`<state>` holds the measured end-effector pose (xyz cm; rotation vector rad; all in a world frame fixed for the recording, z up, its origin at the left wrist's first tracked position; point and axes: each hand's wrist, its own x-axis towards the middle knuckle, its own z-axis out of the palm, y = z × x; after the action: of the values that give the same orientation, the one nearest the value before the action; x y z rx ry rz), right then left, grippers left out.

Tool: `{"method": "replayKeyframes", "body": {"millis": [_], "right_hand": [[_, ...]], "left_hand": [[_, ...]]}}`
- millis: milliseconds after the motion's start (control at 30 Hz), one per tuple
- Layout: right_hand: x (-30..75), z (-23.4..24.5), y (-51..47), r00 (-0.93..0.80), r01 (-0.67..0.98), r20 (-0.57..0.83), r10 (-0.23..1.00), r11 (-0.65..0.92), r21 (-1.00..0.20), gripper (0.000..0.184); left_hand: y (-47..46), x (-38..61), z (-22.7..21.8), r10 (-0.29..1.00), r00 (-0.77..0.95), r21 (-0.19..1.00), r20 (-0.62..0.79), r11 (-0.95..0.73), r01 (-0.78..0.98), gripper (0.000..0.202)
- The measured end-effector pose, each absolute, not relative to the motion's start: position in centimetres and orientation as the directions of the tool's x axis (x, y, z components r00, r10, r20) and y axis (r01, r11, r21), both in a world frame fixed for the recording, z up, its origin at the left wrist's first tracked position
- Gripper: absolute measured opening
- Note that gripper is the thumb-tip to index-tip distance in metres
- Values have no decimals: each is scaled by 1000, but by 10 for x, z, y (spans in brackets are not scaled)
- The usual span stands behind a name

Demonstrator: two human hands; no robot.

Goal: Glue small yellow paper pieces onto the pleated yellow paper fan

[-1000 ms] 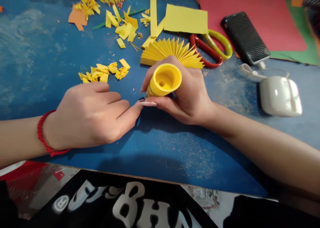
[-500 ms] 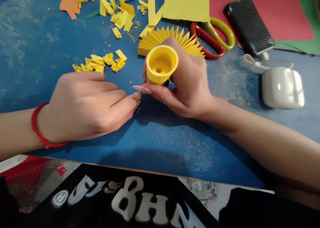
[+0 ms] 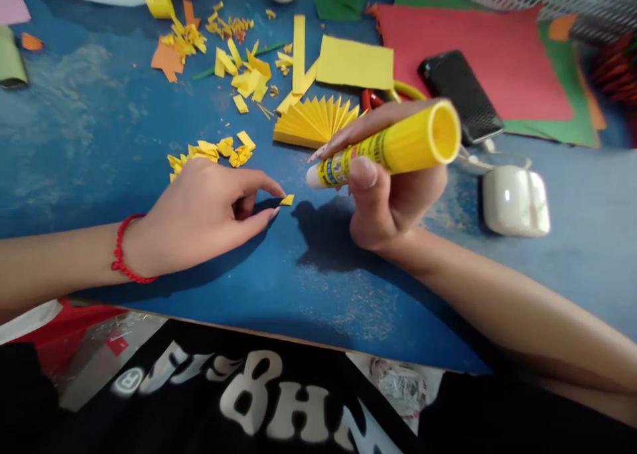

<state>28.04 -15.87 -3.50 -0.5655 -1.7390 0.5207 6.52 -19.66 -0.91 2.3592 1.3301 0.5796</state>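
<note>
So the left hand (image 3: 199,218) pinches a tiny yellow paper bit (image 3: 287,200) flat on the blue worktop (image 3: 74,129) to steady it, while the right hand (image 3: 393,195) has its fingers wrapped round a glue stick (image 3: 383,150) tilted down-left, tip just right of it.

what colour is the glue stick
Yellow glue stick with a white tip, head view.
</note>
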Motion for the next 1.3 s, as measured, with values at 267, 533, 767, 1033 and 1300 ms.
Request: {"method": "replayKeyframes", "body": {"millis": [267, 533, 767, 1033, 1300], "right_hand": [[286, -33, -167, -182, 142, 600, 779, 624, -768, 27], [284, -34, -166, -199, 153, 613, 764, 643, -751, 28], [283, -34, -166, -164, 96, 648, 744, 666, -740, 23], [284, -34, -164, -169, 125, 635, 754, 655, -745, 26], [285, -36, -163, -145, 117, 638, 756, 653, -748, 24]], "left_hand": [[-193, 68, -4, 918, 397, 618, -18, -302, 726, 18], [-189, 72, -2, 923, 381, 619, -48, -272, 737, 17], [-187, 72, -1, 920, 387, 639, -55, -266, 722, 18], [-182, 71, 8, 899, 429, 675, -90, -262, 690, 19], [-175, 70, 30, 900, 419, 699, -117, -226, 679, 16]]}}
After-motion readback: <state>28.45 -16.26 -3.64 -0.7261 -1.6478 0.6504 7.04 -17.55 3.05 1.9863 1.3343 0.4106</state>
